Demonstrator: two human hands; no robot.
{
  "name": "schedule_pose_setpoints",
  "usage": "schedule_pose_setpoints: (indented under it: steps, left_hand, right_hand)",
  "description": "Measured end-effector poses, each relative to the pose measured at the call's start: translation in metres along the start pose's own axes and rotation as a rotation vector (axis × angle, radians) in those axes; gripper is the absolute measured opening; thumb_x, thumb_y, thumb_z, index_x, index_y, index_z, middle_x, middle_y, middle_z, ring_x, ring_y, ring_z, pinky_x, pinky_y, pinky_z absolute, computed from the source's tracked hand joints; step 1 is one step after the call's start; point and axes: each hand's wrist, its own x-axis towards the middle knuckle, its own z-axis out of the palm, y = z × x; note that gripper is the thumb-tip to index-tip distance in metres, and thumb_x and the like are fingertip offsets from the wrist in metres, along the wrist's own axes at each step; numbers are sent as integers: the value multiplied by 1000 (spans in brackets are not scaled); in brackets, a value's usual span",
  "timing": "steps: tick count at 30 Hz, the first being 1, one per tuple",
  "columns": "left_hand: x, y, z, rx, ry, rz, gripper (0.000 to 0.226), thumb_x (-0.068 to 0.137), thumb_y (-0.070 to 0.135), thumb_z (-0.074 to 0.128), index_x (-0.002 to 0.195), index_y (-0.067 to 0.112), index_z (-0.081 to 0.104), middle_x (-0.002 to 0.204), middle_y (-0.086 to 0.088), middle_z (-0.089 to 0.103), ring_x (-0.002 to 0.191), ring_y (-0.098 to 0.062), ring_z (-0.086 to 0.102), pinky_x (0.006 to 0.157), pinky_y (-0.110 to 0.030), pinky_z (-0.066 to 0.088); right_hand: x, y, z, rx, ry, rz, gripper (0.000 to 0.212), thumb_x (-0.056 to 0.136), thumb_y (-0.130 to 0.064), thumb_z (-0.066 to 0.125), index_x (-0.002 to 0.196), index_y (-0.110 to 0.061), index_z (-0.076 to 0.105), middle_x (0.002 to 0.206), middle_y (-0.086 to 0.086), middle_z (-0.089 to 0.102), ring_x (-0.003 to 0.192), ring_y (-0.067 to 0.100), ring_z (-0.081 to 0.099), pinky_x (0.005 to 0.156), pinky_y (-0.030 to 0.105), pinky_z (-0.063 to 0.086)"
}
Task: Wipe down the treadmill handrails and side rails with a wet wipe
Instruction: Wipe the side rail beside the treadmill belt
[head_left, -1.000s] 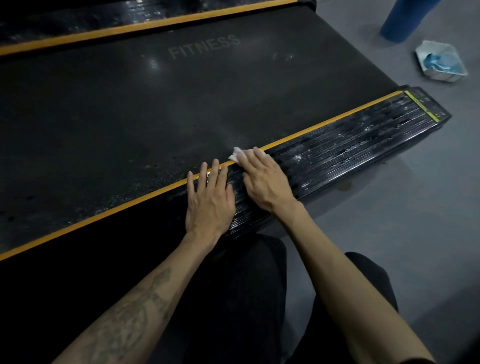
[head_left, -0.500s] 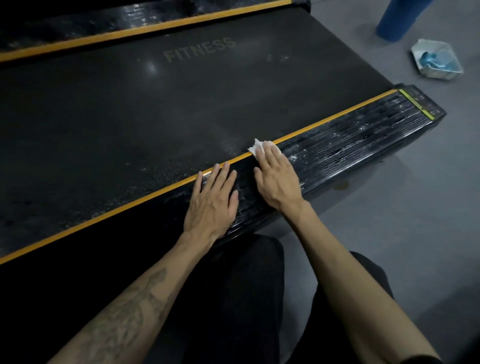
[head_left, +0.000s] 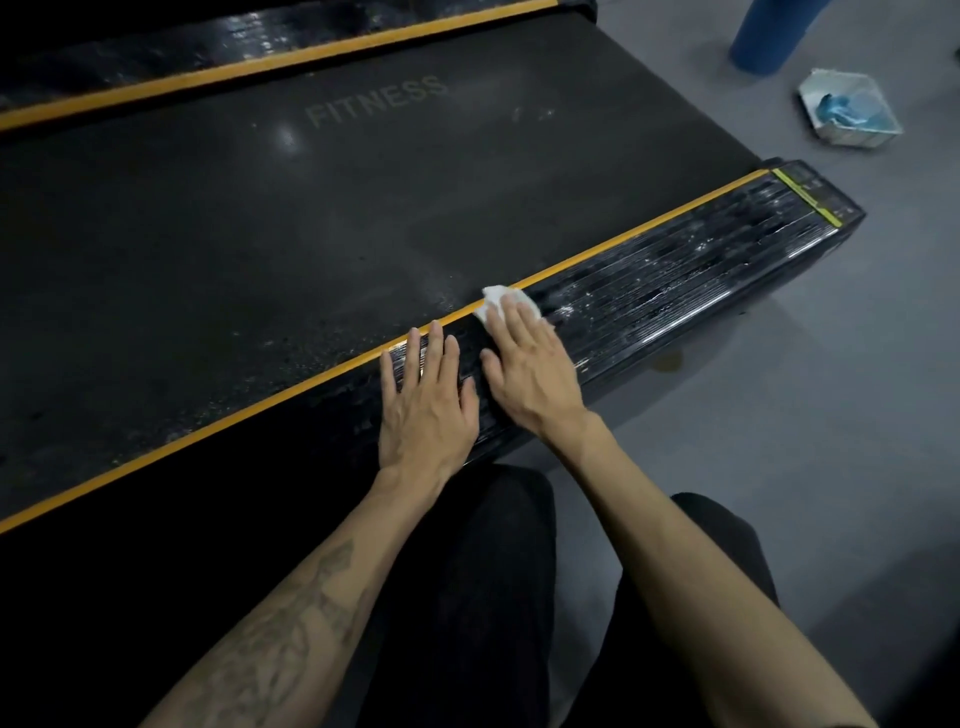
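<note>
One wet wipe (head_left: 503, 302) lies under the flat right hand (head_left: 530, 371); left hand (head_left: 427, 402) spread on one side rail (head_left: 675, 280).

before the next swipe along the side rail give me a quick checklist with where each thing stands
1. Wet wipe under the right hand, fingers flat: ok.
2. Wipe in contact with the near side rail, at its orange stripe: ok.
3. Left hand flat on the rail, beside the right hand, behind the wipe: ok.
4. Rail towards its far end free of objects: ok, only wet streaks show.
5. Wipe still moist enough: cannot tell.
6. Open tray on the floor lies off the rail's line: ok.
</note>
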Motion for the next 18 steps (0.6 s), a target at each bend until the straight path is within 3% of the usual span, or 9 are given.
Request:
schedule_pose_setpoints:
  steps: [3, 7, 11, 14, 18]
  left_hand:
    - [1, 0, 2, 19, 2, 9, 62, 107, 44, 19, 162, 15, 21, 172, -4, 8, 159, -24, 0, 128, -54, 3]
    - [2, 0, 4, 26, -3, 21, 62, 108, 44, 19, 163, 16, 20, 172, -4, 8, 159, -24, 0, 127, -55, 3]
    - [2, 0, 3, 23, 19, 18, 60, 108, 43, 20, 161, 15, 26, 171, -5, 12, 159, -25, 4, 127, -56, 8]
    - [2, 1, 4, 18, 18, 21, 60, 109, 43, 21, 161, 15, 26, 171, -6, 13, 159, -26, 5, 127, -57, 10]
    - [3, 0, 6, 20, 19, 23, 63, 106, 45, 16, 161, 15, 26, 171, -5, 14, 159, -26, 6, 126, -57, 11]
  right_hand:
    - [-2, 4, -3, -12, -5, -74, 65, 102, -42, 21, 162, -17, 26, 169, 8, 19, 157, 23, 13, 127, 43, 15]
    - [6, 25, -5, -30, 27, 67, 73, 97, -46, 6, 162, -17, 25, 169, 9, 19, 157, 23, 13, 127, 44, 16]
    - [-9, 6, 5, -13, 33, 7, 70, 100, -45, 16, 159, -11, 33, 166, 14, 27, 156, 28, 20, 125, 48, 21]
    - [-8, 5, 2, -25, -15, -73, 72, 98, -47, 10, 161, -16, 28, 169, 8, 22, 157, 23, 15, 127, 45, 14]
    - [5, 20, -5, -68, 4, 60, 80, 93, -49, -1, 162, -15, 21, 170, 10, 17, 158, 23, 9, 127, 43, 6]
